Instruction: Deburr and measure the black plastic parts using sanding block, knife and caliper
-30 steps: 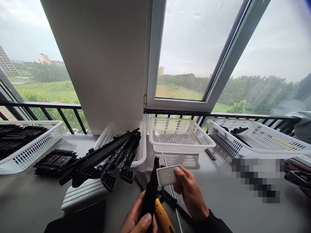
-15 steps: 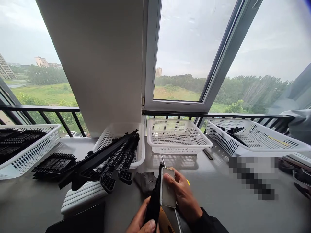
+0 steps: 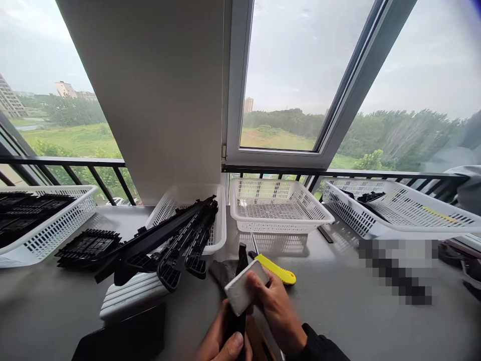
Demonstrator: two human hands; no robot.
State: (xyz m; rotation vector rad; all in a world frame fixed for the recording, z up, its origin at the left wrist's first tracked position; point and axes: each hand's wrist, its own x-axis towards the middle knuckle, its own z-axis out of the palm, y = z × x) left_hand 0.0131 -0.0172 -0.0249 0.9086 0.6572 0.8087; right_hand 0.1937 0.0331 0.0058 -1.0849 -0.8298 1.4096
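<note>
At the bottom centre, my left hand [image 3: 220,337] is wrapped round a long black plastic part [image 3: 242,254], which points away from me. My right hand [image 3: 281,307] grips a pale rectangular block [image 3: 240,293], thumb on its upper face. The block lies slanted across the black part and hides its middle; whether they touch is hard to tell. Just beyond my right hand lies a yellow-handled utility knife [image 3: 277,269]. A dark grey lump or cloth [image 3: 220,273] sits behind my left hand. Some brown, partly hidden thing [image 3: 259,341] is between my wrists.
Long black plastic parts [image 3: 180,235] lean across a white basket [image 3: 221,220]. Flat black grids [image 3: 88,245] lie left of them, by another filled basket [image 3: 80,220]. Two more baskets, one at centre [image 3: 278,228] and one at right [image 3: 413,233], stand along the railing [image 3: 376,174].
My right hand has turned the block from nearly upright to slanted and brought it left over the black part. More of the yellow knife now shows. The view has shifted slightly.
</note>
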